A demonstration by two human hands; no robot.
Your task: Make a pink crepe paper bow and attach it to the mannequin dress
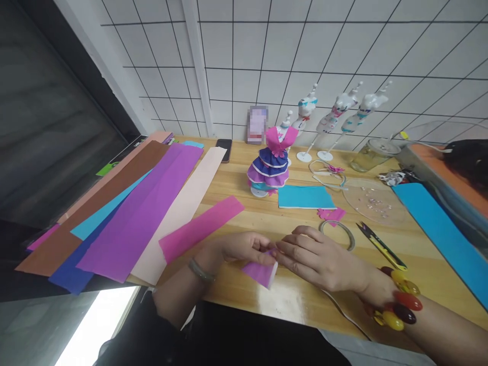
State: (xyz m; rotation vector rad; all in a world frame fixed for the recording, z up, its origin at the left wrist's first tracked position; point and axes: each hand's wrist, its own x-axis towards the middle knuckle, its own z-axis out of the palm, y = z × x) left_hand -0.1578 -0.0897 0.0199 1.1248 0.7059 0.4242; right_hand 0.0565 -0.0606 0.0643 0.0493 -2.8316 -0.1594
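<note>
My left hand point(253, 248) pinches a small folded piece of purple crepe paper point(260, 275) with a white strip along one edge. The fingertips of my right hand point(314, 256) meet at the upper corner of that piece, thumb hidden behind the fingers. Beyond my hands stands a small dress form point(269, 161) dressed in a pink top and blue and purple ruffles. A pink crepe strip point(202, 227) lies beside my left wrist. Near my right hand are a tape roll point(351, 238) and yellow-black thread snips point(381, 246).
Long crepe sheets point(141, 208) are piled at the left. A blue folded sheet point(306, 197), pink scraps point(331, 215) and a clear plate point(375, 201) of small bits lie ahead. Several white mannequins point(337, 114) and a glass jar point(375, 154) stand at the back; phones point(224, 150) nearby.
</note>
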